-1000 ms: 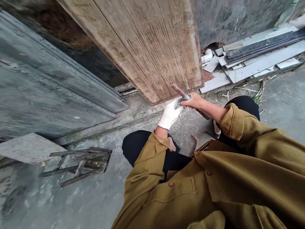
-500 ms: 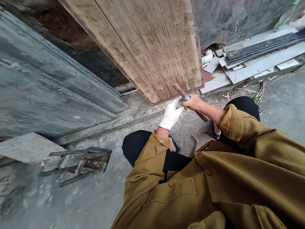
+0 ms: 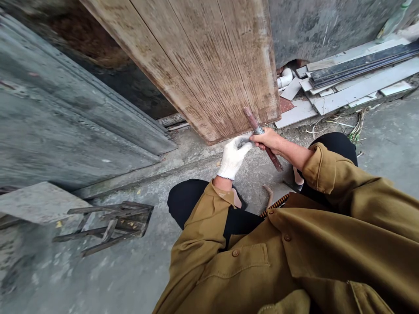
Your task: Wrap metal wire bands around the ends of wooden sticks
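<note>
Right fingers (image 3: 257, 139) clasp a wire-wound stick (image 3: 251, 119); gloved left fingers (image 3: 245, 148) curl, hold unclear

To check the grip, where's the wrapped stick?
In the head view, just right of centre, the stick is in the bare right hand, beside the gloved left hand, its upper end seen against the wooden panel.

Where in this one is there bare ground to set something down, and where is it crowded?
Bare floor stretches between the stool and the jacket, and right of the right knee below the stacked strips and straw. Crowded: between and ahead of the knees, with the gloved left hand, the right hand gripping the stick, and a curved branch.
</note>
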`<state>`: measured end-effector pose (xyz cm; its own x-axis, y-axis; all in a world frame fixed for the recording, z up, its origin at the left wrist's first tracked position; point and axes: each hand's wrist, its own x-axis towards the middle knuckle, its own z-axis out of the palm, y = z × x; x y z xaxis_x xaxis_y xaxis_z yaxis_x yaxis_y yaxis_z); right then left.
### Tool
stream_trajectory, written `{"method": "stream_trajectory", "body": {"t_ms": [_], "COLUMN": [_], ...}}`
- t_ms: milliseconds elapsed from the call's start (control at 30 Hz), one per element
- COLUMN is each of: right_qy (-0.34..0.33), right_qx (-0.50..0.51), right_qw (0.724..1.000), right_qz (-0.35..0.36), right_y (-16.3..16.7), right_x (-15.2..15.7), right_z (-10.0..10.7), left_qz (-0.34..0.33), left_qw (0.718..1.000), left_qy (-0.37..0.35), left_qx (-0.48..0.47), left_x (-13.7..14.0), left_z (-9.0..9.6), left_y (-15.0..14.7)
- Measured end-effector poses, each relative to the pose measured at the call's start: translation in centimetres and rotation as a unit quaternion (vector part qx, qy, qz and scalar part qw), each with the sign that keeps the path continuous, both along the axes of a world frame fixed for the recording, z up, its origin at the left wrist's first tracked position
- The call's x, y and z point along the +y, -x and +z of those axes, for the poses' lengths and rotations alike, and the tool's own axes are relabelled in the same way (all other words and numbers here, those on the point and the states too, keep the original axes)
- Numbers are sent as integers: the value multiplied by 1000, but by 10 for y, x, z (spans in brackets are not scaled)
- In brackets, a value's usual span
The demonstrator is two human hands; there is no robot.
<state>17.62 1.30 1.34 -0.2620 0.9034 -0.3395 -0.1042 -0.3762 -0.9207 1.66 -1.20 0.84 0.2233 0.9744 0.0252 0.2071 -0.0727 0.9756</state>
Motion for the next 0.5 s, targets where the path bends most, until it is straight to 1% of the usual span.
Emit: {"method": "stream_trajectory", "body": {"t_ms": [100,233,300,400,500], "right_qy": [10,6,-4,-22,-39], "right_qx": [19,11,0,5,20], "right_qw": [1000,1000,999,998,996], "right_qz": [3,19,37,63,75], "right_y": [-1,-5,-7,-9,-10], "right_x": [-1,0,0,-1,-1], "right_z": [1,5,7,8,9], "left_qz": [13,-62,-95,-122,-128], "left_qw": [999,993,990,990,990], "left_qy": [-35,-26,-17,8,60], "left_qx": [31,97,106,67,-9], "left_x": [2,5,7,7,1], "left_z": [-1,3,3,1,0], "left_y": [2,10,13,14,9]}}
